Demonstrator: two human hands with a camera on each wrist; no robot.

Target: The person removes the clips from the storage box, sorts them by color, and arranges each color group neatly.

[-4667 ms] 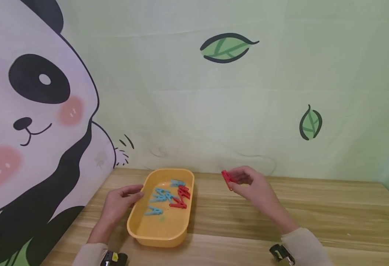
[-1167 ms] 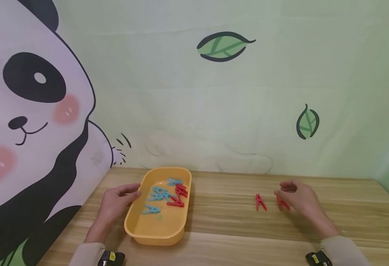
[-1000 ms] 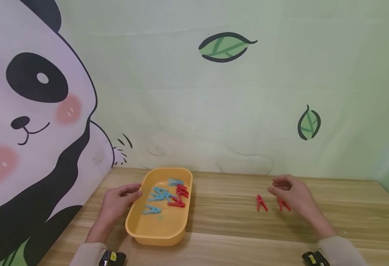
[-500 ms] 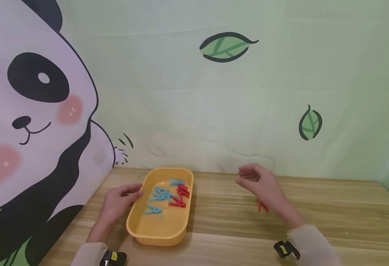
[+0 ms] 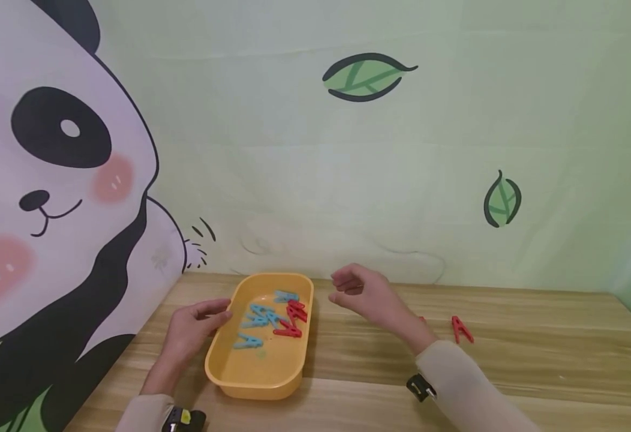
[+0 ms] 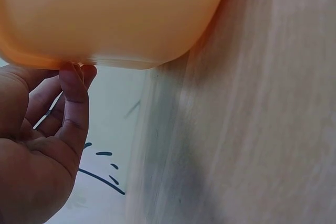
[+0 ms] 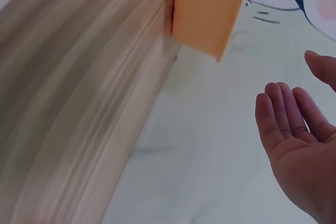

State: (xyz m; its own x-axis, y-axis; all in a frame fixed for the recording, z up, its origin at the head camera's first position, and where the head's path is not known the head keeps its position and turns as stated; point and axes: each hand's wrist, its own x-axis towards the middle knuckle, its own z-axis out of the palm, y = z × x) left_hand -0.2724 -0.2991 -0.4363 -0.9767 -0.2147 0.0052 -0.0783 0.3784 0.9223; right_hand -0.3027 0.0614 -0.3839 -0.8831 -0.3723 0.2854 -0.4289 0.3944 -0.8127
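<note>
Almost all of one red clothespin [image 5: 422,319] is covered by the right wrist, only a scrap being seen past it; a second clothespin [image 5: 462,329], farther right of the right hand [image 5: 369,300], is fully exposed. Between the hands, in the yellow tray [image 5: 256,372], red clips [image 5: 290,328] and blue clips [image 5: 249,341] are overlapped, so their number cannot be made out. The tray's near rim is pinched by the left hand [image 5: 194,327]. The right hand is seen beside the tray, apart from it, its fingers loosely bent and its thumb separated. By the left wrist view, the gathered left fingertips are revealed, while the clips are hidden by the tray's wall. The right palm is shown only by the right wrist view, where the thumb [image 7: 321,68] is cut off.
</note>
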